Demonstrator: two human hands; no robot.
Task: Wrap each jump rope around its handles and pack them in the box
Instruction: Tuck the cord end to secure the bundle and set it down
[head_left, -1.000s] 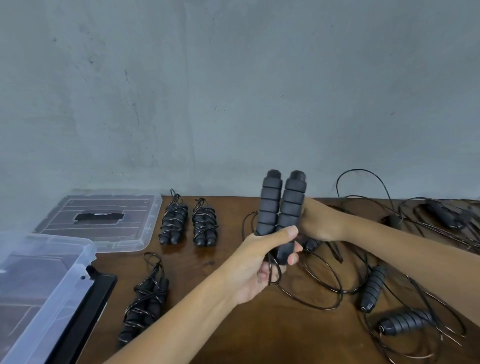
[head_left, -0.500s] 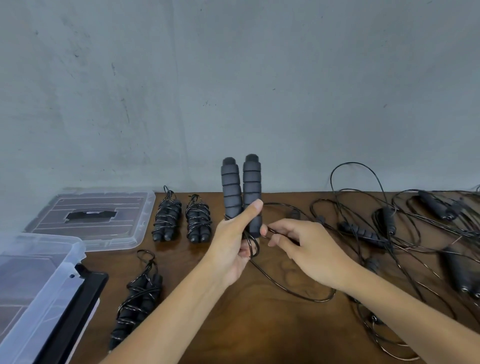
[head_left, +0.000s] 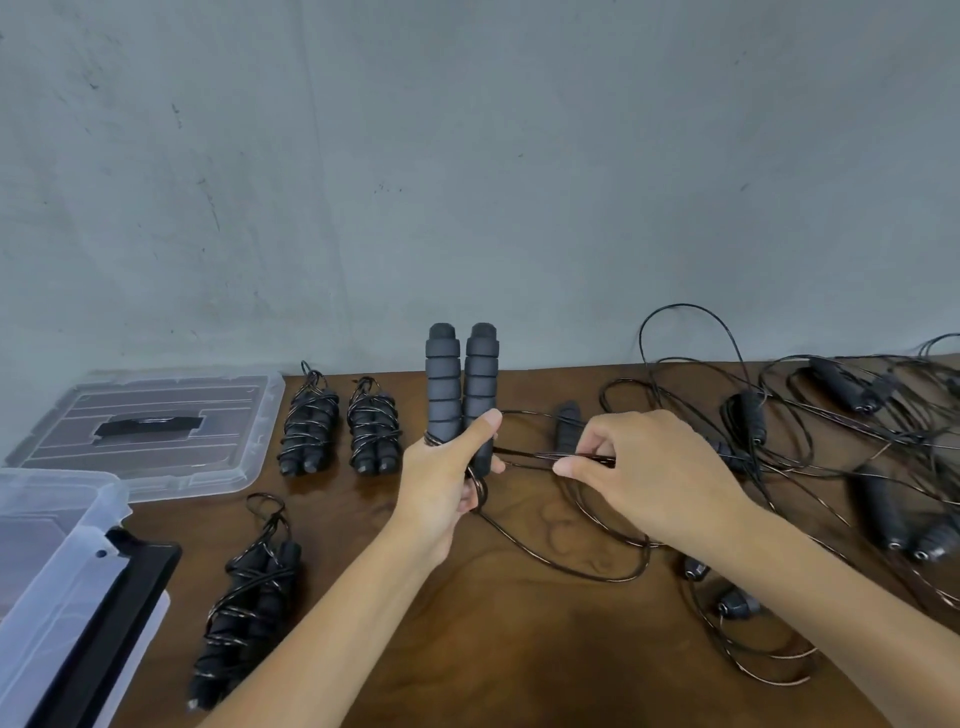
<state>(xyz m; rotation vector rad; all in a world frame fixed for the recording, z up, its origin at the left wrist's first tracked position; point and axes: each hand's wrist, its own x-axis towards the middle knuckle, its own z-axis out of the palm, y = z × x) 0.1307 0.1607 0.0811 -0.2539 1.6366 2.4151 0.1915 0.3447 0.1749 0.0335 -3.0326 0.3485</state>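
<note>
My left hand (head_left: 441, 478) grips the lower part of two black foam handles (head_left: 461, 384), held upright side by side above the table. My right hand (head_left: 644, 467) pinches the thin black rope (head_left: 524, 456) just right of the handles and holds it taut. The rope's slack loops over the table (head_left: 519, 649) below my right wrist. Three wrapped jump ropes lie on the left: two side by side at the back (head_left: 309, 426) (head_left: 375, 426) and one nearer me (head_left: 249, 608). The clear plastic box (head_left: 57, 571) stands at the lower left.
The box's clear lid (head_left: 150, 431) lies flat at the back left. A tangle of several unwrapped ropes and handles (head_left: 831, 441) covers the right of the table. A grey wall rises right behind the table's far edge.
My right hand came round from behind the handles to their right side and now pinches the rope, pulling it taut. The handles stand more upright in my left hand.
</note>
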